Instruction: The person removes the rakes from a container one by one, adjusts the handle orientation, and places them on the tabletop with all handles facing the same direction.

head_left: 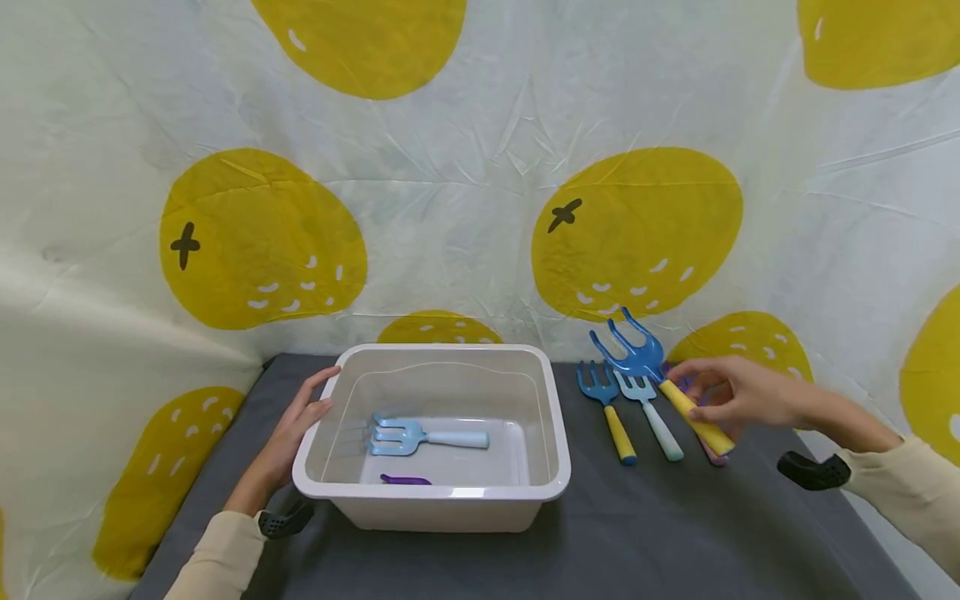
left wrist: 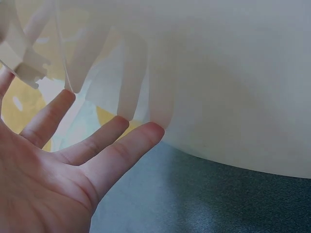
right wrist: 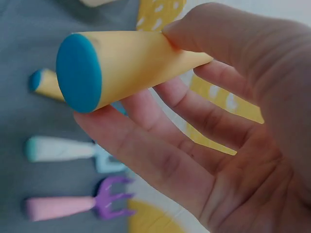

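My right hand (head_left: 738, 393) pinches the yellow handle of a blue toy garden fork (head_left: 637, 357), lifted with its tines up and to the left. Thumb and fingertips grip that handle in the right wrist view. Below it on the table lie a blue fork with a yellow handle (head_left: 619, 435), a light blue fork with a white handle (head_left: 660, 429) and a purple fork with a pink handle (right wrist: 63, 207). My left hand (head_left: 288, 433) rests straight fingers against the left side of a pale plastic tub (head_left: 431, 507). Inside the tub lies a light blue fork (head_left: 401, 437).
A purple piece (head_left: 405, 480) shows in the tub, partly hidden by the front rim. The dark grey table (head_left: 637, 542) reaches back to a white sheet (head_left: 450, 233) with yellow fruit prints, which hangs close behind the tub and forks.
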Demonstrator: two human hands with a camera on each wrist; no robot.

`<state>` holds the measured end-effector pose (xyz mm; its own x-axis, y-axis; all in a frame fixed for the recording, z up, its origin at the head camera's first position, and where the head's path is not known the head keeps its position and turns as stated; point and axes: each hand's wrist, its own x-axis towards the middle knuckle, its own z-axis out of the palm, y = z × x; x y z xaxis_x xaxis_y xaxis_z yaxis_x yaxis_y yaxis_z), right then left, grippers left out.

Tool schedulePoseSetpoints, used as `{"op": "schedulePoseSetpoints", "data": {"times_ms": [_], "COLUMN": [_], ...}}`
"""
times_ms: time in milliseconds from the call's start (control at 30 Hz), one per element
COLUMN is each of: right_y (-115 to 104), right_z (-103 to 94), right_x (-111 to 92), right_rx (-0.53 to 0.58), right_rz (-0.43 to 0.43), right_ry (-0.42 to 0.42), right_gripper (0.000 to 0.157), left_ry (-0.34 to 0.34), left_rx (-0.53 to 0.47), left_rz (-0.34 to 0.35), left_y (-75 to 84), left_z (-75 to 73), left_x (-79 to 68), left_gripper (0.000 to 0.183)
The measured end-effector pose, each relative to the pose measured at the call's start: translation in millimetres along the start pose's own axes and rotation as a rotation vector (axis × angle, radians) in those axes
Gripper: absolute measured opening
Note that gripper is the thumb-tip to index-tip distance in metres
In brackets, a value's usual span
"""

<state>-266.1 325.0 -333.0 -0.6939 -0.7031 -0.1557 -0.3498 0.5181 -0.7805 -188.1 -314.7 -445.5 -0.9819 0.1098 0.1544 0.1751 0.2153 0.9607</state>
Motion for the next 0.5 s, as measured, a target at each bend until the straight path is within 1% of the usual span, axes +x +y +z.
{"op": "schedulePoseSetpoints", "data": {"times_ms": [267, 500], "right_y": [58.3, 94.1], "right_z": [21.0, 40.2], "right_x": [-45.8, -79.5], "right_rx": [0.140, 0.241], "right_rz": [0.066, 0.122], "right_ry": [0.012, 0.045], "right_gripper": [0.048, 0.041], "left_ry": [-0.002, -0.005], "left_rx": [-0.020, -0.028], "left_rz": [0.008, 0.010], "left_y": [0.6, 2.3], "left_z": [-0.1, 3.2], "left_x": [-0.1, 1.2], "left_gripper": [0.051, 0.052]}}
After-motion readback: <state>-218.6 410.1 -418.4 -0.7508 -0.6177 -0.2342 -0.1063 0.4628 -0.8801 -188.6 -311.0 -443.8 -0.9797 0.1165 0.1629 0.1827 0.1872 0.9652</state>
